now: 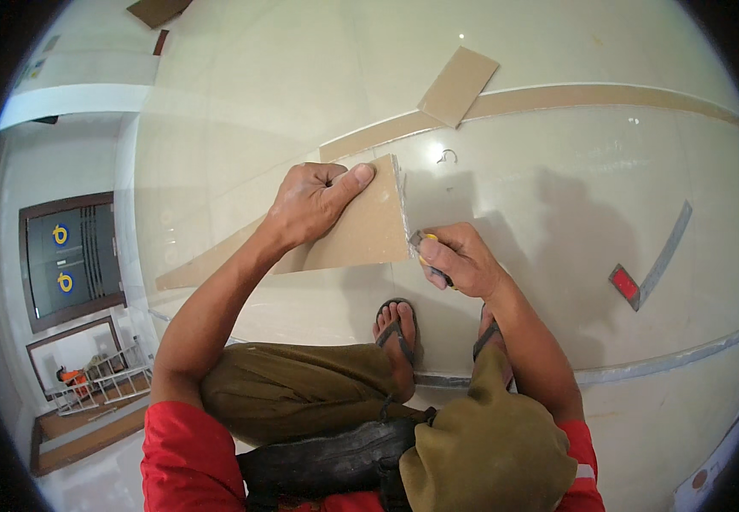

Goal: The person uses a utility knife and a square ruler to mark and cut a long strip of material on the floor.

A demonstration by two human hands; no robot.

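Note:
My left hand (314,202) presses flat on a long brown board strip (361,230) that lies on the pale floor, fingers spread near its right end. My right hand (454,258) grips a small knife with a yellow handle (427,254) and holds its tip against the strip's cut right edge. I am squatting, with my sandalled feet (399,328) just below the strip.
A small brown board offcut (458,85) lies on a long curved brown strip (557,101) farther off. A grey curved strip with a red end (651,269) lies to the right. Another grey strip (659,365) runs near my feet. At the left are a dark-framed door (71,260) and a white wire rack (101,380).

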